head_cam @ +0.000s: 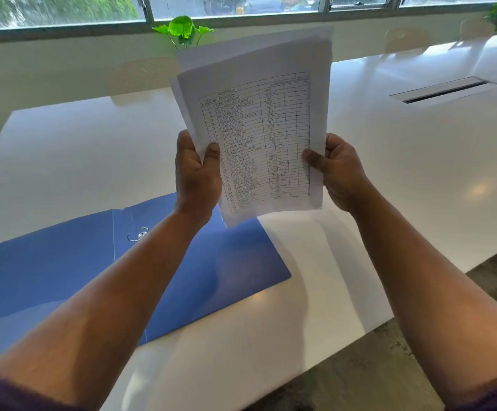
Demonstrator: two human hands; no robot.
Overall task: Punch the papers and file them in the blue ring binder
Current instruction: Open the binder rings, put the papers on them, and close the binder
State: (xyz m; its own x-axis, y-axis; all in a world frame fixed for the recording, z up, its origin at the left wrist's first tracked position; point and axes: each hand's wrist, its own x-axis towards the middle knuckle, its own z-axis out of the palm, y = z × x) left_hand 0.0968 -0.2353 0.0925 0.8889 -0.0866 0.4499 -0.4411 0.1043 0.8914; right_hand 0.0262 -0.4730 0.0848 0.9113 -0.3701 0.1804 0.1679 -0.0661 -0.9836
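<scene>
A stack of white papers [259, 120] with a printed table on the top sheet is held upright in the air above the table. My left hand [197, 173] grips the stack's lower left edge, thumb on the front. Its lower right edge is gripped by my right hand [339, 170] the same way. Below, the blue ring binder [48, 271] lies open and flat on the white table, with its metal ring [137, 234] showing beside my left forearm. No hole punch is in view.
The long white table [389, 173] has a cable slot [446, 89] at the far right and its near edge on the right, with floor [419, 351] beyond. A green plant [183, 31] stands behind the papers by the window sill. Chair backs show past the table.
</scene>
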